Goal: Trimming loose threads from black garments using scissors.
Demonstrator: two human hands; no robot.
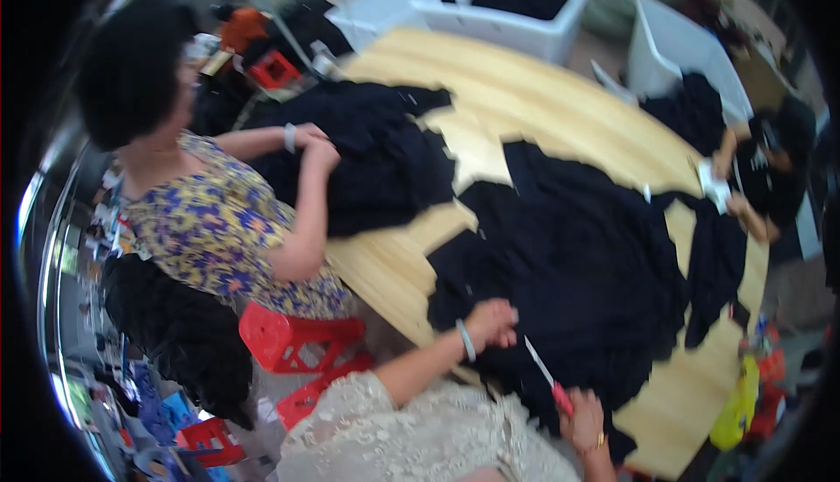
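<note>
A large dark garment (569, 254), navy or black, lies spread on the table in front of me. My left hand (491, 324), with a pale bangle at the wrist, is over its near left part. Those fingers are curled together; blur hides whether they pinch anything. In my right hand (584, 421), near the garment's lower edge, is a red-handled tool with a narrow pointed blade (537, 359). The blade points away and leftward, toward my left hand. Whether it is a knife or closed scissors is unclear.
The light wooden table (560, 88) curves around. At left a person in a flowered top (210, 220) stands by another dark garment (367, 150). A second person (770, 167) handles something white at far right. White bins (525, 36) stand behind; a red stool (280, 335) is at lower left.
</note>
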